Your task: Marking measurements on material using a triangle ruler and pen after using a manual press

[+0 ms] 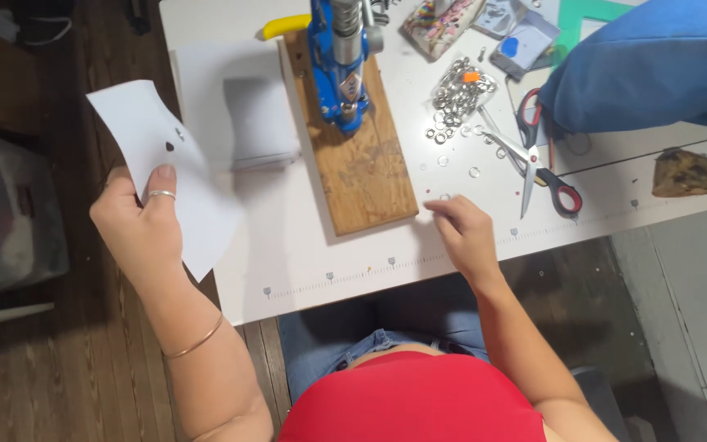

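My left hand point(139, 223) holds up a white sheet of paper point(169, 172) with a small dark hole in it, off the table's left edge. My right hand point(464, 233) rests on the white table point(304, 270), fingertips pinched near a tiny metal eyelet just right of a wooden board point(362, 160). On that board stands a blue hand press point(341, 65) with a yellow handle. Whether the fingers hold an eyelet is hidden.
A clear bag of metal eyelets point(460, 90) with loose ones scattered lies right of the press. Red-and-black scissors point(542, 172) lie beside them. Blue fabric point(656, 65) is at top right, white papers point(239, 115) left of the board, a brown piece point(691, 173) far right.
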